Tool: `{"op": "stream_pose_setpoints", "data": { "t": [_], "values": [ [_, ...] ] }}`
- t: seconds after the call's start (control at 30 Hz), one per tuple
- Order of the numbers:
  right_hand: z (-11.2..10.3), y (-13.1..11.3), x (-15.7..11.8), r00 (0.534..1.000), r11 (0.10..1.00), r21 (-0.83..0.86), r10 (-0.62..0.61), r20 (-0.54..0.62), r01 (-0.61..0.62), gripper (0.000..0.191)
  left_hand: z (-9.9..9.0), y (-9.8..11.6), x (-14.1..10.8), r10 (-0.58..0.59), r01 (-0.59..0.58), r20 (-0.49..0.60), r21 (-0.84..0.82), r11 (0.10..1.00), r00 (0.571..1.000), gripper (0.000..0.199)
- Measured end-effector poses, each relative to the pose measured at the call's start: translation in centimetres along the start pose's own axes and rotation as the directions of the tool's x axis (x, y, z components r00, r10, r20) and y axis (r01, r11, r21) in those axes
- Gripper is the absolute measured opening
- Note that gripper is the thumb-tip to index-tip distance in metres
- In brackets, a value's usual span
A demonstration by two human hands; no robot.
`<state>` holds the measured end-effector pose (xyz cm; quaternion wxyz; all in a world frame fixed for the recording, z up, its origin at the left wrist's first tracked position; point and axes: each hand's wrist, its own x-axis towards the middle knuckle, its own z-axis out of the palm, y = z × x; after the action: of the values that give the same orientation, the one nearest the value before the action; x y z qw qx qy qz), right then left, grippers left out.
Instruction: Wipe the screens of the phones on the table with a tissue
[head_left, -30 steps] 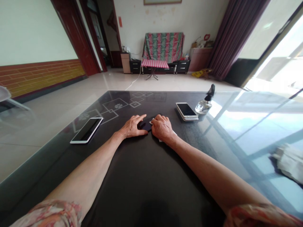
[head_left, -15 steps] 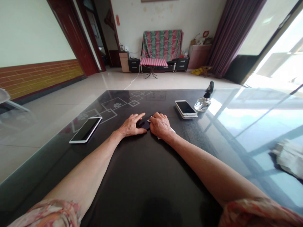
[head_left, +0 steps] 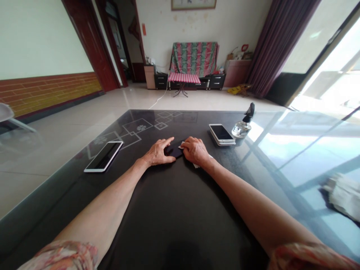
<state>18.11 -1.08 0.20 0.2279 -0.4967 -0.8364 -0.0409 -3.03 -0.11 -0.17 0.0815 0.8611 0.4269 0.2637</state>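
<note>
Dark phone [head_left: 174, 150], in the head view: flat on the glossy black table [head_left: 180, 210], between both hands. At its left end, the left hand [head_left: 156, 154], thumb and forefinger spread apart along the near and far edges; cannot tell how firmly pressed. Over its right part, the right hand [head_left: 196, 151], fingers bunched together on a white cloth [head_left: 181, 145], with bits of it sticking out beyond the fingertips and below the palm. Well to the left, a white-framed tablet [head_left: 103, 156], face up. Beyond the right hand, stacked phones [head_left: 222, 132], just beside an upright spray bottle [head_left: 241, 129]. Far right, a crumpled pale rag [head_left: 344, 193].
</note>
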Motion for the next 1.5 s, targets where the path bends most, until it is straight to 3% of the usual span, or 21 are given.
{"op": "stream_pose_setpoints", "data": {
  "t": [0.1, 0.2, 0.47, 0.8, 0.97, 1.23, 1.5],
  "values": [
    [-0.1, 1.5, 0.1, 0.983, 0.980, -0.073, 0.182, -0.040, -0.184, 0.029, 0.1, -0.1, 0.0, -0.001, 0.001, -0.010, -0.003, 1.000, 1.000, 0.086],
    [-0.2, 1.3, -0.1, 0.966, 0.957, -0.130, 0.256, -0.045, -0.259, 0.029, 0.2, -0.2, -0.1, 0.004, -0.004, -0.011, -0.017, 1.000, 1.000, 0.087],
    [-0.3, -3.3, -1.0, 0.999, 0.999, -0.044, -0.002, 0.035, 0.003, 0.027, 0.1, 0.1, 0.0, 0.002, -0.003, -0.032, -0.040, 0.999, 0.999, 0.085],
    [0.0, -3.4, -0.9, 0.999, 0.999, -0.032, -0.040, 0.008, 0.040, 0.026, 0.0, -0.1, 0.0, 0.027, -0.027, -0.018, -0.012, 1.000, 0.999, 0.084],
    [-0.1, -2.6, -0.6, 1.000, 0.999, -0.047, 0.006, 0.018, -0.006, 0.027, 0.1, -0.1, 0.0, 0.005, -0.005, -0.017, -0.019, 1.000, 1.000, 0.086],
    [-0.5, 1.5, -0.1, 0.968, 0.958, -0.133, 0.251, -0.031, -0.252, 0.031, 0.0, -0.1, 0.0, -0.019, 0.019, -0.006, -0.037, 0.999, 1.000, 0.086],
    [-0.3, 2.0, -0.1, 0.967, 0.958, -0.133, 0.248, -0.058, -0.254, 0.030, -0.1, 0.1, 0.2, -0.050, 0.050, -0.002, -0.007, 0.999, 0.999, 0.086]
  ]
}}
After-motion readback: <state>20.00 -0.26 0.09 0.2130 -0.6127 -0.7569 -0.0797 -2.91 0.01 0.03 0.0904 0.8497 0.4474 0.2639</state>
